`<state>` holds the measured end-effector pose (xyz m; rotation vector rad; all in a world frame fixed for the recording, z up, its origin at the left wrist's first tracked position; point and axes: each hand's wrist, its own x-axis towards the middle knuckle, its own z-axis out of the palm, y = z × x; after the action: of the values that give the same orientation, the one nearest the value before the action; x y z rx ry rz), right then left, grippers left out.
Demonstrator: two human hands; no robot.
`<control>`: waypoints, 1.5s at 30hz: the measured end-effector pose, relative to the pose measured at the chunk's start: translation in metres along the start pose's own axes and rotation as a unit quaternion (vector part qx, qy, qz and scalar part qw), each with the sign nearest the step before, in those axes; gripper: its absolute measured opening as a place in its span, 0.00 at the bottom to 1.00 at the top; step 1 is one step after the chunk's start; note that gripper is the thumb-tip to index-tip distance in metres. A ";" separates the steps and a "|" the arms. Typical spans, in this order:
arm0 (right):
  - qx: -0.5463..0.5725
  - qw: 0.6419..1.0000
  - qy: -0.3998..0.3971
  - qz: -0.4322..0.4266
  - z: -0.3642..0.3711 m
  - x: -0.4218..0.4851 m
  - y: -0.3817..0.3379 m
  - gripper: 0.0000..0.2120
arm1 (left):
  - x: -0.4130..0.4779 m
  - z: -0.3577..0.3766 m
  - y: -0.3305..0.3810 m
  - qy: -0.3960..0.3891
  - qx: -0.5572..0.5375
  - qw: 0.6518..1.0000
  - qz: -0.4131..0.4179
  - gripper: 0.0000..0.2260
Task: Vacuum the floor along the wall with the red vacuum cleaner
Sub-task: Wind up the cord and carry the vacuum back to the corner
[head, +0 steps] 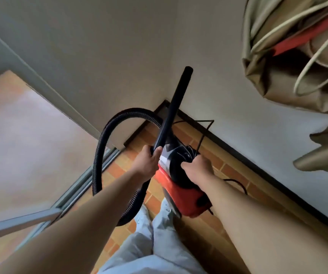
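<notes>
Red vacuum cleaner [179, 191] is right under the right grip [196, 170], whose fingers curl tight into its black top. The left grip [149, 159] wraps the stiff wand [172, 103] at its base. Probably light, rigid plastic; the floppy hose [99, 155] loops left. Up right of both grips, a tan bag [277, 76] holds pale cords.

Red vacuum cleaner [180, 192], black hose [99, 155], orange brick-patterned floor [228, 171]

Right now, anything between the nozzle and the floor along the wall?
Yes: the black cord trails over the tiles beside the baseboard, and the red vacuum itself blocks part of that strip.
</notes>
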<state>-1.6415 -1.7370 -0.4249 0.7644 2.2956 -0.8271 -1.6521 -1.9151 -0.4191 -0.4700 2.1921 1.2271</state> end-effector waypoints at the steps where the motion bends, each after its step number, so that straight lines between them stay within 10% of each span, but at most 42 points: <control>1: 0.024 1.000 0.004 0.011 0.003 0.004 0.002 0.19 | 0.007 0.002 0.006 -0.006 0.001 1.000 -0.001 0.19; 31: 0.298 0.907 0.152 0.258 0.185 0.324 -0.017 0.38 | 0.397 0.108 -0.080 -0.114 0.043 0.992 -0.038 0.19; 45: 0.356 0.887 0.182 0.229 0.248 0.494 -0.008 0.26 | 0.559 0.168 -0.151 -0.105 0.043 0.993 -0.025 0.18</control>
<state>-1.8995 -1.7606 -0.9139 1.8374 1.9248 -1.3942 -1.9471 -1.8621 -0.9427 -0.3413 2.0332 1.0986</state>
